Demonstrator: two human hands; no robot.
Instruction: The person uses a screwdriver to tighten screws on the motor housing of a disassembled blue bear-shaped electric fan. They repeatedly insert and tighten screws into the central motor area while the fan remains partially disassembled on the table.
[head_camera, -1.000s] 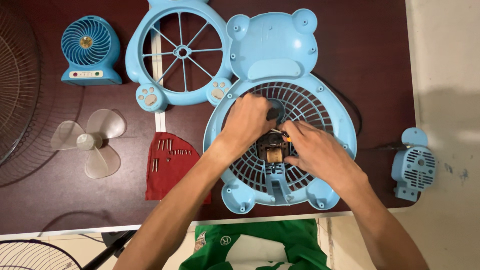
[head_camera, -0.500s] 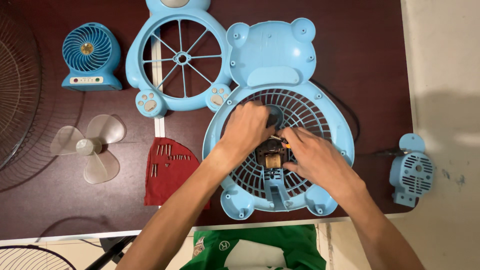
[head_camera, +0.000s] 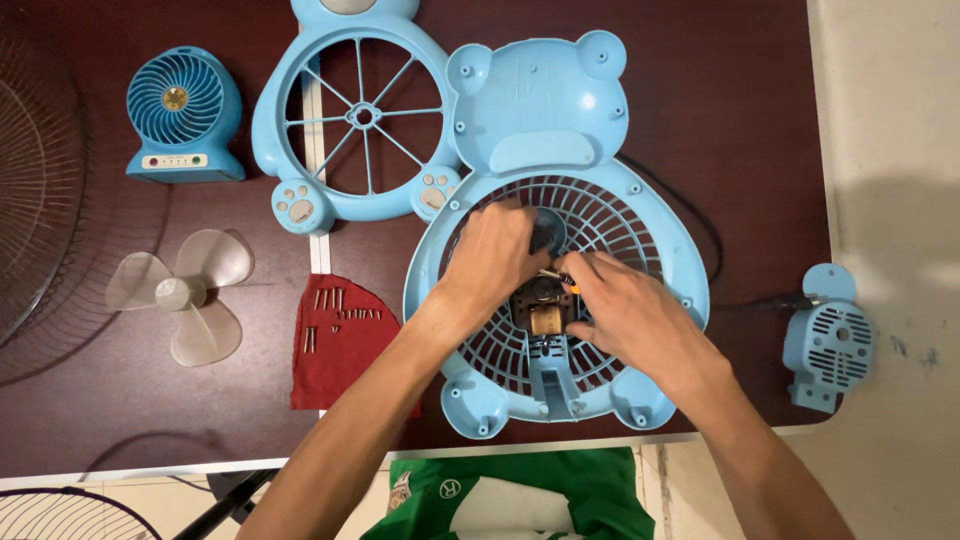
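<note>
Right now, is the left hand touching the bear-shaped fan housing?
Touching. The head view shows the left hand lying flat on the grille of the blue bear-shaped fan housing, with no gap visible under the fingers.

Dark maroon table: bear-shaped fan housing at centre, front grille at 11 o'clock, red cloth at 8 o'clock.

Bare dark wooden tabletop open right of the light blue bear-shaped plastic fan housing, black cable crossing it, left side crowded by blue spoked front frame, red cloth with screws, translucent fan blade
</note>
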